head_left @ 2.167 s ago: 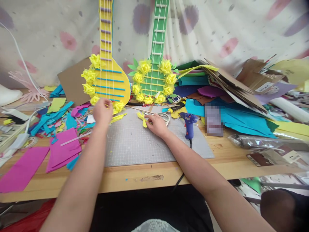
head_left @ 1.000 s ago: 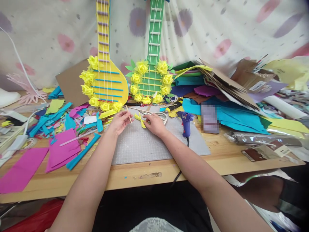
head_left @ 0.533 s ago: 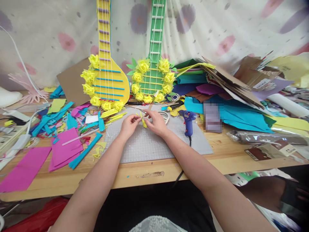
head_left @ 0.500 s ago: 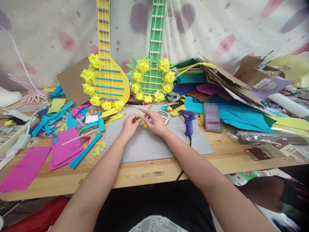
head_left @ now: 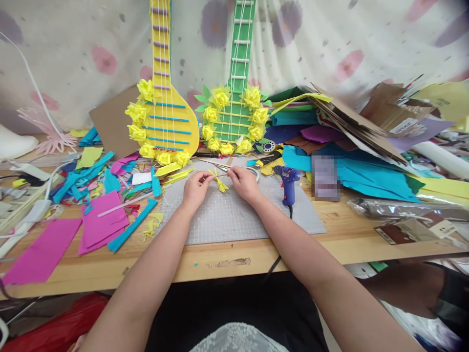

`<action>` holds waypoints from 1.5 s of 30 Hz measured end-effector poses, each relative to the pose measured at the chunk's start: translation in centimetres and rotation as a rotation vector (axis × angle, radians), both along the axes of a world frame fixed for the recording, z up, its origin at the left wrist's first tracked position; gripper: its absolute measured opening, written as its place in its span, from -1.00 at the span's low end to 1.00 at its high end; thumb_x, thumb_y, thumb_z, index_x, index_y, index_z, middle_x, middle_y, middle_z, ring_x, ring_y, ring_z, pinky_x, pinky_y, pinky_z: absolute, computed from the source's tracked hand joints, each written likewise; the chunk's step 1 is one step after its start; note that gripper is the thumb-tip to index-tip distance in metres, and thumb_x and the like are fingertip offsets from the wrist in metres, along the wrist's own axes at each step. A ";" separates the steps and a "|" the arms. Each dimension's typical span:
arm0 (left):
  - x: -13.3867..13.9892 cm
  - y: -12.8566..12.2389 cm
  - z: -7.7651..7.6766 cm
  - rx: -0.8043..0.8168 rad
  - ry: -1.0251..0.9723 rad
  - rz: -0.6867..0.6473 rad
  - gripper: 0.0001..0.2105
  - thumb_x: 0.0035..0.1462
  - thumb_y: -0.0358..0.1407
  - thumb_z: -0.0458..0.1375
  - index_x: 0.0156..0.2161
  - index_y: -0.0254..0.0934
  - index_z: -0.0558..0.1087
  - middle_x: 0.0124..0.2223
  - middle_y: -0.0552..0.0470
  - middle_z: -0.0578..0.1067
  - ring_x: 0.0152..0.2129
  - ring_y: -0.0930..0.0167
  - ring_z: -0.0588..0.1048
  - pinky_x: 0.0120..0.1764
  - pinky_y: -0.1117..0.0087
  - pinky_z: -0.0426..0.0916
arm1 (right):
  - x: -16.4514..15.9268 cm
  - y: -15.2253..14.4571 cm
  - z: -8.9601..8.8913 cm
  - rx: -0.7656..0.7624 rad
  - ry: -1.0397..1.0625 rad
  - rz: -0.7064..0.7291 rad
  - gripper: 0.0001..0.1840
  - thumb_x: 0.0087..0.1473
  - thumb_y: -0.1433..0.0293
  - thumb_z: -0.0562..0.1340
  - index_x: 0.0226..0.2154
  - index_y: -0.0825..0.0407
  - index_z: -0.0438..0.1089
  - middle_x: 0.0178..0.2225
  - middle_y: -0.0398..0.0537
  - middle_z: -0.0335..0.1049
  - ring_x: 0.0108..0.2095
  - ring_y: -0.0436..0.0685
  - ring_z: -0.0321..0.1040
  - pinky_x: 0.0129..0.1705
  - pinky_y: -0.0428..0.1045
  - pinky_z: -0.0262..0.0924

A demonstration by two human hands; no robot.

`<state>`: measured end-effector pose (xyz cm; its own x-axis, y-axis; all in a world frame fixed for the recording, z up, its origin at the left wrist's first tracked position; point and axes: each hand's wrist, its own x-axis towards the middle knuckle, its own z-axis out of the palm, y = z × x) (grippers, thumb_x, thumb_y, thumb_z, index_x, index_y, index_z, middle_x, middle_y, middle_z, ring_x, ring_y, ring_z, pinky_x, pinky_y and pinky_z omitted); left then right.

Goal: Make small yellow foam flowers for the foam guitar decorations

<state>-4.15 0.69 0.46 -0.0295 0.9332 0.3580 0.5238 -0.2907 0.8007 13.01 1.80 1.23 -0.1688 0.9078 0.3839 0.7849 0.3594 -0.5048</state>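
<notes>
Over the grey cutting mat (head_left: 234, 220), a small yellow paper flower (head_left: 220, 184) with narrow petals hangs between my hands on what looks like a thin stick. My left hand (head_left: 197, 190) is closed in a pinch at the stick's left end, beside the petals. On the other side, my right hand (head_left: 243, 183) pinches the stick's right end, its fingertips closed. A white ring-shaped thing (head_left: 255, 172) lies partly hidden behind the right hand. To the right rests a blue glue gun (head_left: 288, 185), its black cord running off the table's front edge.
A yellow paper guitar (head_left: 170, 120) and a green one (head_left: 234, 117), both trimmed with yellow flowers, lean at the back. Paper scraps (head_left: 106, 181) and magenta sheets (head_left: 102, 222) lie left. Blue paper (head_left: 377, 176) and cardboard (head_left: 359, 122) are piled right. Another person's arm (head_left: 406, 288) shows lower right.
My hands have moved apart, the right one shifting rightward along the stick. The yellow flower, mostly covered by my fingers before, now shows between them.
</notes>
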 end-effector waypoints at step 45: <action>0.8 -0.6 -1.0 0.138 0.412 -0.128 -0.47 -0.10 -0.26 0.19 0.02 -0.28 0.21 -0.08 -0.13 0.33 -0.06 0.28 0.28 0.02 0.19 0.20 | 0.6 1.1 -0.5 -0.126 0.021 -0.011 -0.70 -0.01 0.34 0.06 -0.19 0.04 0.31 -0.43 -0.07 0.34 -0.40 0.08 0.25 -0.33 -0.05 0.08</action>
<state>-3.35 0.12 -0.52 0.2544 0.8627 0.4370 0.7434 -0.4635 0.4823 13.65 2.89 0.76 -0.1513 0.9508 0.2704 0.7770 0.2835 -0.5621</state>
